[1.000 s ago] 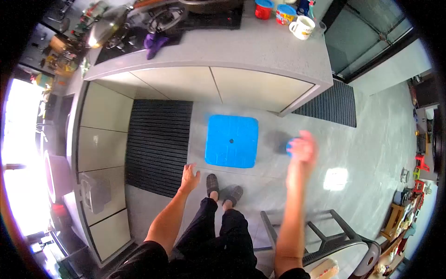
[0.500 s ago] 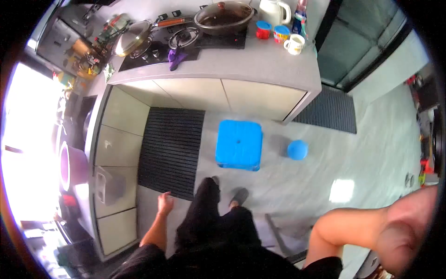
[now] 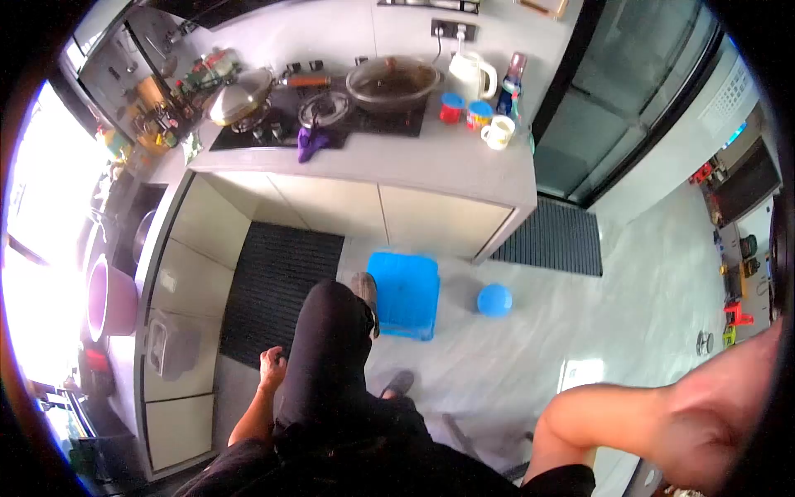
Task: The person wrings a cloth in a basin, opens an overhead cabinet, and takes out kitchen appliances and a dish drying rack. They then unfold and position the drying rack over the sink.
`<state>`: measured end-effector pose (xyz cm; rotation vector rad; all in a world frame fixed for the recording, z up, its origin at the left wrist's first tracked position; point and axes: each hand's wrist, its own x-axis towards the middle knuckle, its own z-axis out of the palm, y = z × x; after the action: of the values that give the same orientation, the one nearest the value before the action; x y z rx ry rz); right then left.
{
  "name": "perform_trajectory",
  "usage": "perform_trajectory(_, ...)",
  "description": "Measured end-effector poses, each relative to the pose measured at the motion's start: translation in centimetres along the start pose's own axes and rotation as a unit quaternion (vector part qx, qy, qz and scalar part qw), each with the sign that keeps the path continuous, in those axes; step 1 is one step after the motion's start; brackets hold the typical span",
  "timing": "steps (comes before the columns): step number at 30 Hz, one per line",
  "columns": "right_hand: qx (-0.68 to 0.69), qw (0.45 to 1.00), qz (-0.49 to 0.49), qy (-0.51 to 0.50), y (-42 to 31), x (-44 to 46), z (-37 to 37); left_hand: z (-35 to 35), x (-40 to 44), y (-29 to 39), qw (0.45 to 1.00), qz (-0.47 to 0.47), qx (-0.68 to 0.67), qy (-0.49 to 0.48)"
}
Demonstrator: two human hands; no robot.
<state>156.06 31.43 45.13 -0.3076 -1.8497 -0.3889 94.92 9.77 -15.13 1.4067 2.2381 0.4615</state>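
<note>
My left hand (image 3: pixel 272 366) hangs beside my left thigh, above the edge of the black ribbed mat (image 3: pixel 277 273). Its fingers are loosely bent and a little apart, and I see nothing in them. At the right edge, my right hand (image 3: pixel 708 431) is raised very close to the camera, large and blurred, its fingers hidden. On the floor in front of me stands a blue plastic stool (image 3: pixel 406 294). My left knee is lifted, and the left shoe (image 3: pixel 364 298) overlaps the stool's left edge; I cannot tell whether it touches. My other shoe (image 3: pixel 399 383) is on the floor.
A round blue object (image 3: pixel 494 301) is on the floor right of the stool. The counter (image 3: pixel 447 170) ahead bears a lidded pan (image 3: pixel 393 83), a wok (image 3: pixel 240 98), a purple cloth (image 3: pixel 311 144), a white kettle (image 3: pixel 470 76) and a mug (image 3: pixel 498 132). A pink basin (image 3: pixel 113 298) stands left.
My left leg has risen and moved forward to the stool's left edge. The view has tilted up, so the counter and stool sit lower. My right hand stays raised by the camera.
</note>
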Motion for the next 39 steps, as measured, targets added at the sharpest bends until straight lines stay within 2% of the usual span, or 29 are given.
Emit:
perform_trajectory(1,-0.003,1.0,0.007,0.009,0.3,0.1,0.2,-0.4,0.8,2.0,0.999,0.031,-0.007,0.038)
perform_trajectory(2,-0.005,1.0,0.017,0.02,0.6,0.0,0.7,-1.8,0.7,5.5,0.996,0.01,-0.036,0.079)
perform_trajectory(4,-0.012,0.997,0.053,0.045,2.0,-0.4,2.2,-1.8,2.8,6.7,0.995,0.011,-0.029,0.092)
perform_trajectory(8,-0.022,0.971,0.204,0.123,5.3,-3.1,9.4,-2.2,8.7,9.7,0.99,0.062,-0.03,0.124)
perform_trajectory(10,0.03,0.96,0.268,0.079,7.4,-4.2,12.7,-2.9,12.6,12.4,0.987,0.065,-0.057,0.137)
perform_trajectory(13,0.064,0.952,0.299,0.021,11.8,-4.9,18.2,-4.3,19.7,16.9,0.97,0.142,-0.059,0.189)
perform_trajectory(14,0.065,0.954,0.293,0.026,13.4,-5.2,20.2,-4.9,22.3,19.4,0.957,0.17,-0.103,0.211)
perform_trajectory(16,0.029,0.966,0.255,0.037,16.9,-5.0,23.9,-7.7,28.7,25.2,0.912,0.28,-0.119,0.275)
perform_trajectory(17,0.014,0.97,0.239,0.044,18.8,-3.7,25.8,-9.8,31.3,28.4,0.885,0.329,-0.126,0.306)
perform_trajectory(18,0.007,0.977,0.208,0.039,20.6,-0.2,27.3,-13.4,33.7,32.3,0.885,0.341,-0.102,0.299)
perform_trajectory(21,-0.005,0.989,0.085,0.122,28.7,15.3,32.3,-26.3,39.1,47.4,0.868,0.392,-0.12,0.279)
perform_trajectory(23,-0.052,0.982,0.05,0.176,33.4,25.1,33.5,-33.1,41.0,57.1,0.837,0.466,-0.109,0.266)
perform_trajectory(25,-0.165,0.965,0.022,0.201,36.7,33.0,32.5,-39.6,40.5,65.7,0.773,0.576,-0.078,0.254)
perform_trajectory(27,-0.195,0.959,0.049,0.202,39.8,37.9,30.3,-47.1,36.9,73.9,0.729,0.633,-0.121,0.232)
perform_trajectory(29,-0.216,0.957,0.105,0.165,45.2,40.9,28.1,-53.7,35.9,80.4,0.693,0.654,-0.143,0.268)
perform_trajectory(31,-0.249,0.947,0.166,0.12,49.9,41.6,25.8,-58.4,36.5,84.9,0.704,0.616,-0.173,0.309)
perform_trajectory(32,-0.279,0.941,0.172,0.082,52.3,41.4,24.9,-60.4,37.6,86.9,0.701,0.608,-0.176,0.33)
perform_trajectory(33,-0.289,0.932,0.218,0.025,53.4,41.2,23.9,-62.8,37.8,89.1,0.717,0.581,-0.208,0.325)
perform_trajectory(35,-0.234,0.93,0.279,-0.04,55.9,39.9,23.0,-67.5,36.5,93.2,0.7,0.576,-0.267,0.328)
perform_trajectory(37,-0.241,0.914,0.312,-0.09,57.6,39.6,21.8,-72.3,33.9,96.9,0.689,0.574,-0.319,0.307)
perform_trajectory(38,-0.242,0.905,0.329,-0.115,57.9,39.3,21.3,-74.4,32.3,98.2,0.665,0.589,-0.375,0.264)
perform_trajectory(39,-0.233,0.905,0.337,-0.113,57.9,39.1,20.6,-76.2,31.1,99.3,0.616,0.617,-0.431,0.232)
